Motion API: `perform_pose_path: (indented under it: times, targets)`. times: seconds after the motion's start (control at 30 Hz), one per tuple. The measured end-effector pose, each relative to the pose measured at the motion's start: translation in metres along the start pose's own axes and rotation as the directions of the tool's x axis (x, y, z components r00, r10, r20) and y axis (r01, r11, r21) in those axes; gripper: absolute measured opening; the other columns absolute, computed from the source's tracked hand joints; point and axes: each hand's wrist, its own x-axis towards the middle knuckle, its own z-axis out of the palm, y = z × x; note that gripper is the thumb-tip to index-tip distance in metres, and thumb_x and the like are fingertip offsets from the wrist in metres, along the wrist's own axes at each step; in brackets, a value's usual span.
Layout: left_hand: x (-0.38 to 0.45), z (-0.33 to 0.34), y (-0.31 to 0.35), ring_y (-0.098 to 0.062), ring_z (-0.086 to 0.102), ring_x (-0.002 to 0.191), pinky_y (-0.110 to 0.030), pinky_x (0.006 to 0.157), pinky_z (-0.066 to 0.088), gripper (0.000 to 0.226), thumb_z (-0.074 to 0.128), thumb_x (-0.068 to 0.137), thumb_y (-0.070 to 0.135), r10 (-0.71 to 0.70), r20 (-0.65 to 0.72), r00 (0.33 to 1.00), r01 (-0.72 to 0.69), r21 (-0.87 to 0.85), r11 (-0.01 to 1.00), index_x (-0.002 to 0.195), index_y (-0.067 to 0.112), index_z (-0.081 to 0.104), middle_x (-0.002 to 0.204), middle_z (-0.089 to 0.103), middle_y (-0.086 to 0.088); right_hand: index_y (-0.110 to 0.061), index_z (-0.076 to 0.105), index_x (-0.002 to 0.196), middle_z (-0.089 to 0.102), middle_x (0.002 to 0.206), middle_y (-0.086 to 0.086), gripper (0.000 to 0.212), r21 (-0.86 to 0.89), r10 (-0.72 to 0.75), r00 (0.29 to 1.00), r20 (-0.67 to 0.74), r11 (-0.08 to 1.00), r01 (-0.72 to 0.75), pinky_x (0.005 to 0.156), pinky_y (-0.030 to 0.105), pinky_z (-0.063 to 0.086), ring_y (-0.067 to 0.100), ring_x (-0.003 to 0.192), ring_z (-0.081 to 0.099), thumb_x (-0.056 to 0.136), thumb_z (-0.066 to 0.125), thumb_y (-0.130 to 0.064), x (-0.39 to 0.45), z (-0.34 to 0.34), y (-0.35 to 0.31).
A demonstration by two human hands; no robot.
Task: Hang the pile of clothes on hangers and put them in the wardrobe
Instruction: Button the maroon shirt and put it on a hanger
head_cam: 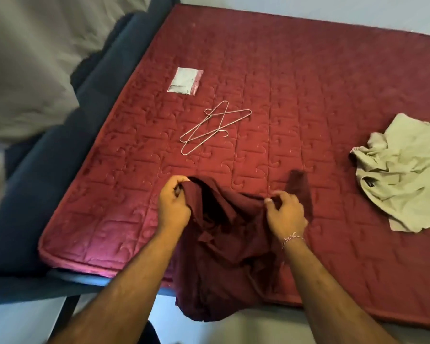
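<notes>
A dark maroon shirt (224, 256) lies at the near edge of the red quilted mattress (296, 95), its lower part hanging over the edge. My left hand (173, 206) grips the shirt's upper left edge. My right hand (284, 212) pinches the cloth at the upper right. Two wire hangers (210, 127) lie crossed on the mattress beyond the shirt, untouched. A crumpled pale green shirt (402, 175) lies at the right side of the mattress.
A small white and pink packet (185, 81) lies on the mattress behind the hangers. A dark blue bed frame (45, 184) runs along the left and near side. Pale bedding (27, 65) is heaped at the far left.
</notes>
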Motion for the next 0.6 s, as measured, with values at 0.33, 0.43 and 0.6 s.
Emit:
perform_pose_path:
  times: [0.33, 0.43, 0.6]
  targets:
    - [0.101, -0.008, 0.111, -0.014, 0.055, 0.057, -0.023, 0.053, 0.046, 0.029, 0.048, 0.091, -0.004, -0.563, 0.258, 0.785, 0.618, -0.265, 0.741, 0.079, 0.015, 0.065, 0.066, 0.06, -0.002, -0.023, 0.078, 0.086, 0.073, 0.074, -0.01, 0.007, 0.22, 0.06, 0.915, 0.4, 0.963, -0.159, 0.072, 0.023, 0.05, 0.002, 0.07, 0.064, 0.091, 0.073, -0.021, -0.015, 0.031, -0.102]
    - [0.137, -0.015, 0.106, -0.014, 0.046, 0.052, -0.02, 0.047, 0.039, 0.037, 0.039, 0.088, -0.01, -0.574, 0.249, 0.78, 0.611, -0.108, 0.784, 0.081, 0.017, 0.063, 0.064, 0.054, -0.003, -0.014, 0.077, 0.079, 0.076, 0.083, 0.009, 0.014, 0.613, 0.294, 0.838, 0.46, 0.577, -0.539, 0.078, 0.038, 0.056, 0.024, 0.08, 0.069, 0.092, 0.071, -0.011, -0.006, 0.019, -0.115]
    - [0.194, -0.014, 0.064, -0.007, 0.042, 0.044, -0.019, 0.044, 0.035, 0.039, 0.041, 0.088, -0.013, -0.515, 0.235, 0.824, 0.475, 0.207, 0.855, 0.085, 0.013, 0.069, 0.06, 0.056, -0.001, -0.017, 0.069, 0.068, 0.062, 0.067, 0.006, 0.021, 0.528, 0.367, 0.815, 0.448, 0.628, -0.572, 0.056, 0.03, 0.041, 0.018, 0.056, 0.052, 0.085, 0.08, -0.02, 0.064, -0.005, -0.141]
